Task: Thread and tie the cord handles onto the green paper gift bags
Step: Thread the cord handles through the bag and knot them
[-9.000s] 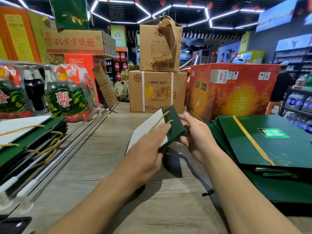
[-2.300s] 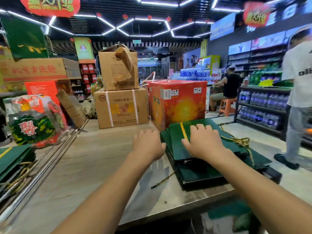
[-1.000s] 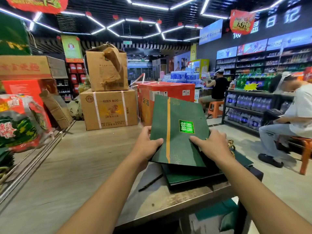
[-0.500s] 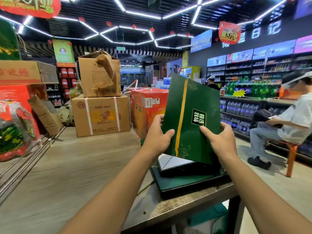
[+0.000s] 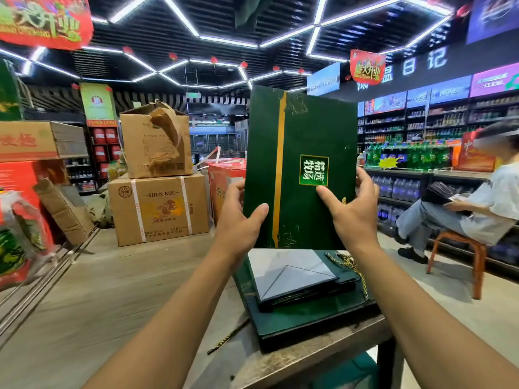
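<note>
1. Bag [image 5: 300, 169] stands upright in the air in front of me, folded flat, above the near right corner of the table [image 5: 112, 290]. Its front faces me, with a gold stripe running top to bottom and a green label to the right of it.
2. My left hand [image 5: 238, 220] grips the bag at its lower left edge, with the thumb pressed on the front and the fingers curled behind.
3. My right hand [image 5: 351, 209] grips the right edge, with the thumb on the front just under the label and the fingers wrapped round the back.
4. Below the bag a stack [image 5: 295, 315] of more flat green bags lies on the table corner. The top one shows a pale folded panel.
5. A bundle of cords [image 5: 349, 263] in gold and green lies at the stack's right side, and one strand trails down along that edge.
6. A single cord [image 5: 227, 336] lies alone on the table just left of the stack.
7. Farther back on the table stand two brown boxes [image 5: 158, 209], one on the other, with a red box [image 5: 222, 186] beside them, partly hidden by the bag.
8. To my right a person [image 5: 477, 203] sits on an orange stool [image 5: 460, 254] in front of shelves of bottles.
</note>
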### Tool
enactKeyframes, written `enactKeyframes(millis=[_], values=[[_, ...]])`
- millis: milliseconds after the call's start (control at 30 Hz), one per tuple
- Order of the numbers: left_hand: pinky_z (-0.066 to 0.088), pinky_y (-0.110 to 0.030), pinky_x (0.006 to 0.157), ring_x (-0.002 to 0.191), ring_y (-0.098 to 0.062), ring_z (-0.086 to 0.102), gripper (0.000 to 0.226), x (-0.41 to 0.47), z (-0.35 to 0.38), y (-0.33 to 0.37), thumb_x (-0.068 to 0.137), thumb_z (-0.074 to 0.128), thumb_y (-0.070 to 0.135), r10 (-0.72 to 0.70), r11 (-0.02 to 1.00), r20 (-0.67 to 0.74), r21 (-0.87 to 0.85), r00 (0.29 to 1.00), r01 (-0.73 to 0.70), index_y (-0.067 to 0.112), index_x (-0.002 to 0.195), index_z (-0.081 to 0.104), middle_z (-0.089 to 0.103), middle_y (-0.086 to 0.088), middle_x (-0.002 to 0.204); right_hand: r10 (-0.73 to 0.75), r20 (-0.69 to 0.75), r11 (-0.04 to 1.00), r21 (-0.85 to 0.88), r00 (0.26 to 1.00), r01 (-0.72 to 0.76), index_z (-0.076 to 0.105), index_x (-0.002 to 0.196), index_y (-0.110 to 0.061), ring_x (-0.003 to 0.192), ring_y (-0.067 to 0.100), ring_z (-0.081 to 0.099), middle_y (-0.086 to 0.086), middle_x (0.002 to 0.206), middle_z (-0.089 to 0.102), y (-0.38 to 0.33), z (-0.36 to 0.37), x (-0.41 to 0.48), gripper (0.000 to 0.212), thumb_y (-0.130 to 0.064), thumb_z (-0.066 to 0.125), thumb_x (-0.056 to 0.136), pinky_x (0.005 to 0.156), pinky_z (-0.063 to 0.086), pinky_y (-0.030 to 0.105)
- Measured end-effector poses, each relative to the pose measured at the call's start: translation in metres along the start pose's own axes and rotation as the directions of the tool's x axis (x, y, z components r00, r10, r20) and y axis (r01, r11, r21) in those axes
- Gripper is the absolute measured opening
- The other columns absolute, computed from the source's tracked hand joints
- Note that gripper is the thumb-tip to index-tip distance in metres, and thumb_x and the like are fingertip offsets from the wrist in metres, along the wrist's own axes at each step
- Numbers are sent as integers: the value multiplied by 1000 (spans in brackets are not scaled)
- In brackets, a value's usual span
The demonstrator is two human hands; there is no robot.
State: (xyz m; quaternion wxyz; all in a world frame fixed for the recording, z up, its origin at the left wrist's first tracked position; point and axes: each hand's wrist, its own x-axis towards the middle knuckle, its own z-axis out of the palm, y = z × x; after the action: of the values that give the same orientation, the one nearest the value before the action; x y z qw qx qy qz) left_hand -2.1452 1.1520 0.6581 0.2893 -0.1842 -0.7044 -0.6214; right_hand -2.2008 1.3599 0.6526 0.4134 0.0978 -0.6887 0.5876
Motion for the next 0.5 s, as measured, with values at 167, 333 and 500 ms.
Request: enactKeyframes(millis=[167, 333, 500], values=[[59, -48, 91, 113, -19, 66, 39, 1, -29, 8, 95, 67, 12, -31, 999, -80, -37, 996, 28, 26, 128, 50, 65, 0, 122, -68, 76, 998, -2, 995, 69, 41, 150, -16, 113, 10, 51, 0, 131, 41, -27, 23, 3, 80, -36, 83, 84, 90, 39, 4], [59, -31, 87, 101, -4, 69, 41, -14, -77, 9, 89, 77, 20, -52, 991, -184, 112, 982, 73, 25, 121, 52, 69, 7, 115, -79, 205, 997, 20, 976, 76, 45, 145, -16, 113, 10, 51, -2, 124, 43, -35, 66, -31, 75, -32, 84, 83, 82, 34, -5], [54, -20, 76, 95, -1, 67, 48, -39, -137, 0, 83, 83, 22, -103, 947, -312, 261, 945, 189, 18, 121, 55, 68, 9, 110, -62, 333, 998, 17, 941, 60, 46, 143, -12, 109, 9, 47, 1, 124, 43, -36, 114, -79, 75, -29, 86, 82, 81, 34, -6]])
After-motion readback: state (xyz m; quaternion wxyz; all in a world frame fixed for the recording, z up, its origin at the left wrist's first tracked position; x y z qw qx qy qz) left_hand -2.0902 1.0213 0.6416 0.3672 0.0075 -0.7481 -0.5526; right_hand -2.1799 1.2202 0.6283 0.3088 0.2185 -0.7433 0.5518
